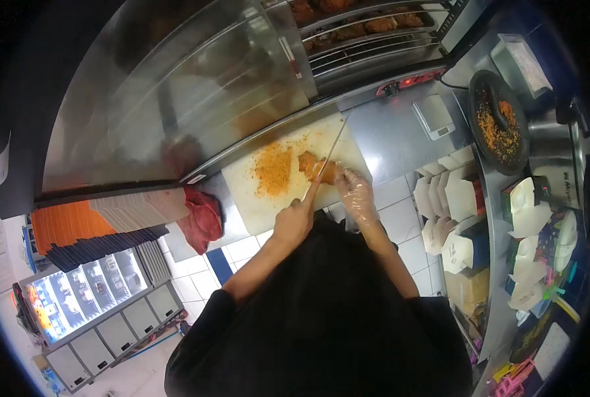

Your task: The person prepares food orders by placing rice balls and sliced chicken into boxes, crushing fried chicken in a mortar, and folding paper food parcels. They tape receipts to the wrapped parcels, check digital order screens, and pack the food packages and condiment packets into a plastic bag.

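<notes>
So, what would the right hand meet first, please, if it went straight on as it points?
The right hand would probably meet the brown food piece at its fingertips, then the knife; depth is unclear.

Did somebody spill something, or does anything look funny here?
Maybe a little: loose orange crumbs are scattered across the cutting board, left of the browned food, so it looks spilled, though they may be there on purpose. Also, the right hand wears a clear glove, but the left hand looks bare, which seems mismatched.
</notes>
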`<state>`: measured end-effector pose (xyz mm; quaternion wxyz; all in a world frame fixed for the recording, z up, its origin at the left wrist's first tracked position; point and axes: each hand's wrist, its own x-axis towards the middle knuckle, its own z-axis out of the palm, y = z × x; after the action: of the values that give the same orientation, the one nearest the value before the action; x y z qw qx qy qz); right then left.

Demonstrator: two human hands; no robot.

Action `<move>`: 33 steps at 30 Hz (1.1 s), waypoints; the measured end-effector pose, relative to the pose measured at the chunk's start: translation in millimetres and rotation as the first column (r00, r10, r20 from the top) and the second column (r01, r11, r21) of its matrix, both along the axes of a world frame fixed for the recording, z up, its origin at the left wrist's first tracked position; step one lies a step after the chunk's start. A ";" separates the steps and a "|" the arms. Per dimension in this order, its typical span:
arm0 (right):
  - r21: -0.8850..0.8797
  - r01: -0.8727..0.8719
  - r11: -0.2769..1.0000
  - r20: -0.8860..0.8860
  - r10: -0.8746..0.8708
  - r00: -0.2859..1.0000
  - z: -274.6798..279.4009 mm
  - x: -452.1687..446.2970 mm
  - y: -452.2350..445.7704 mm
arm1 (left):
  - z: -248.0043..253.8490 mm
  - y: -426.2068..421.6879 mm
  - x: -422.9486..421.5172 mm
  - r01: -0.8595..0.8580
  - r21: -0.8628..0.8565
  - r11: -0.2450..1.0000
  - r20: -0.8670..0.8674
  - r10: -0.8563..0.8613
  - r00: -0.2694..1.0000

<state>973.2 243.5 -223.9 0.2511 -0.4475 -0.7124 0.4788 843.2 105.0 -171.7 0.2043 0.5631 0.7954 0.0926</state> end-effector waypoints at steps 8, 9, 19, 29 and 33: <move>-0.206 0.022 0.978 -0.090 -0.042 0.995 -24.6 8.1 0.3 | -37.6 0.1 4.7 0.002 -0.085 0.996 0.062 0.003 0.998; -0.210 0.018 0.978 -0.029 -0.024 0.999 -24.4 7.8 2.0 | -39.7 6.9 4.9 0.005 -0.054 0.999 0.051 -0.002 0.999; -0.246 0.136 0.960 -0.235 -0.195 0.952 -48.9 6.1 -3.6 | 13.8 -12.7 13.4 -0.030 -0.047 0.998 0.209 0.040 0.977; -0.219 0.146 0.965 -0.114 -0.174 0.978 -31.6 1.9 -6.9 | -48.6 7.2 22.0 -0.044 0.014 0.999 0.148 0.042 0.988; 0.009 0.259 0.966 -0.187 -0.253 0.949 -31.8 -22.5 -36.1 | 8.4 -29.2 8.4 -0.067 0.071 0.995 0.176 0.054 0.983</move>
<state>950.8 207.4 -255.8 0.3833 -0.4854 -0.6299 0.4698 851.6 75.8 -163.3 0.2482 0.5357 0.7872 0.1782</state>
